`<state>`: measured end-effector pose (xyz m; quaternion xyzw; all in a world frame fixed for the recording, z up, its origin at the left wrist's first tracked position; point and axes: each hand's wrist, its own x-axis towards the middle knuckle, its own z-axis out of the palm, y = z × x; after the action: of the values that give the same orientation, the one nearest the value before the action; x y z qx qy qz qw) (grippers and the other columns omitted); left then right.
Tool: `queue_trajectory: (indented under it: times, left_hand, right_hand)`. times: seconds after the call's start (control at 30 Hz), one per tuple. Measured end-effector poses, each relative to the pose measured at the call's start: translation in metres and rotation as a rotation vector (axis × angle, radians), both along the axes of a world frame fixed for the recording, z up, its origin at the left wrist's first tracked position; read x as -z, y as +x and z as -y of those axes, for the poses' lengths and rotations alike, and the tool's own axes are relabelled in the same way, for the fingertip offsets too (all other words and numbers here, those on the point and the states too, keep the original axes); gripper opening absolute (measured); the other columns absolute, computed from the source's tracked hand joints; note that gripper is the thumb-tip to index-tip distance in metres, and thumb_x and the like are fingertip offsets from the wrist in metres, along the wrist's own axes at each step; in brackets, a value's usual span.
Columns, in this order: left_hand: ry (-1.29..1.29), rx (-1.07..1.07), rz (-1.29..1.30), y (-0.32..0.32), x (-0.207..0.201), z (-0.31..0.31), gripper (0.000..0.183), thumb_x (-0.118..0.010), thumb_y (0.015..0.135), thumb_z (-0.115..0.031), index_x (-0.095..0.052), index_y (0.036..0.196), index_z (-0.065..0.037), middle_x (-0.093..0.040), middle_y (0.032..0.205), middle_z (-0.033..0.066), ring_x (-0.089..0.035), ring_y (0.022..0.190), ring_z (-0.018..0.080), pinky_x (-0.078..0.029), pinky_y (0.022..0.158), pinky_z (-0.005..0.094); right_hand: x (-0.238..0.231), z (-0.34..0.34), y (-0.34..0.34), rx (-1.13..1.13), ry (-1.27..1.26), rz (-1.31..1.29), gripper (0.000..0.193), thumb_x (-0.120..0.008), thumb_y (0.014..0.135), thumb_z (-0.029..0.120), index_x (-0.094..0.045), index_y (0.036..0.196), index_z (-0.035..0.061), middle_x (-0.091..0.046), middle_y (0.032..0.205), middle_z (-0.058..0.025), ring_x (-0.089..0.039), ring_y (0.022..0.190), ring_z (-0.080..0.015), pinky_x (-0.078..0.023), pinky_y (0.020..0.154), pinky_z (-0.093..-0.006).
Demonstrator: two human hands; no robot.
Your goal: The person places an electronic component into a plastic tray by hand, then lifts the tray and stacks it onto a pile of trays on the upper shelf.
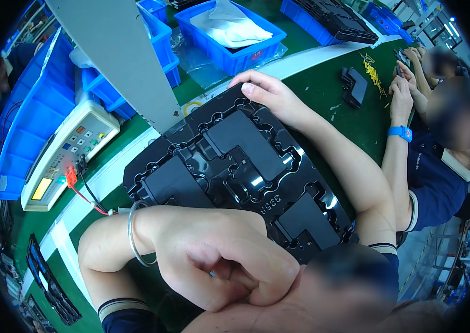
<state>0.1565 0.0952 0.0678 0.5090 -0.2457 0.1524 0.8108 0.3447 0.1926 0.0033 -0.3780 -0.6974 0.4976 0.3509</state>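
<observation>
A black moulded plastic tray (pixel 235 191) lies tilted in front of me, with several flat, black L-shaped parts (pixel 246 141) in its recesses. At its far right corner, my right hand (pixel 271 100) grips the rim, thumb on top and fingers over the edge. My left hand (pixel 224 258), with a silver bangle (pixel 130 233) at the wrist, is raised close to the camera above the tray's near side. Its fingers are curled inward, and whatever they may hold is hidden. This hand and forearm cover the tray's near left part.
A grey post (pixel 118 55) rises at the tray's far left. Left of it stand a tester box (pixel 71 155) with red and black leads and blue bins (pixel 41 116). A blue bin (pixel 229 61) holds white bags. At right are a black part (pixel 354 87), yellow pieces (pixel 374 75) and co-workers' hands (pixel 401 91).
</observation>
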Motion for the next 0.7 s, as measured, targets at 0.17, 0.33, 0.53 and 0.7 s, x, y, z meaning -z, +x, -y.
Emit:
queue_trajectory:
  times: [0.17, 0.33, 0.53, 0.7]
  left_hand:
    - [-0.012, 0.032, -0.003, 0.0005, -0.0013, -0.0024, 0.009, -0.049, 0.065, -0.002, -0.042, 0.059, -0.003, -0.036, 0.051, 0.001, -0.033, 0.037, 0.0106, -0.021, 0.036, 0.0229]
    - [0.003, 0.078, -0.051, -0.002, -0.0058, -0.0063, 0.008, -0.047, 0.069, 0.001, -0.049, 0.061, 0.001, -0.041, 0.048, 0.0092, -0.037, 0.036, 0.0264, -0.022, 0.034, 0.0327]
    - [-0.012, 0.079, -0.043, -0.0011, -0.0057, -0.0063, 0.007, -0.046, 0.068, 0.002, -0.049, 0.061, 0.001, -0.041, 0.048, 0.0096, -0.038, 0.036, 0.0273, -0.022, 0.034, 0.0329]
    - [-0.092, 0.074, -0.014, 0.0004, -0.0044, -0.0039, 0.005, -0.047, 0.067, 0.0, -0.049, 0.063, 0.002, -0.042, 0.049, 0.0097, -0.039, 0.037, 0.027, -0.024, 0.034, 0.0329]
  right_hand:
    - [0.0009, -0.001, 0.0008, -0.013, -0.025, -0.027, 0.027, -0.043, 0.087, 0.026, -0.051, 0.101, 0.0036, -0.051, 0.094, -0.0022, -0.047, 0.088, -0.0089, -0.037, 0.079, -0.0239]
    - [0.0019, -0.001, -0.0004, -0.02, -0.04, -0.051, 0.028, -0.043, 0.087, 0.026, -0.051, 0.101, 0.0035, -0.051, 0.095, -0.0026, -0.047, 0.09, -0.0093, -0.037, 0.08, -0.0242]
    - [0.0006, -0.0002, -0.0002, -0.003, 0.01, -0.025, 0.027, -0.043, 0.087, 0.025, -0.051, 0.102, 0.0038, -0.051, 0.094, -0.0025, -0.048, 0.088, -0.0092, -0.038, 0.079, -0.0238]
    - [0.0014, -0.0009, 0.0004, -0.011, -0.031, -0.03, 0.027, -0.042, 0.087, 0.025, -0.051, 0.102, 0.0041, -0.051, 0.094, -0.0025, -0.048, 0.088, -0.0089, -0.037, 0.079, -0.0235]
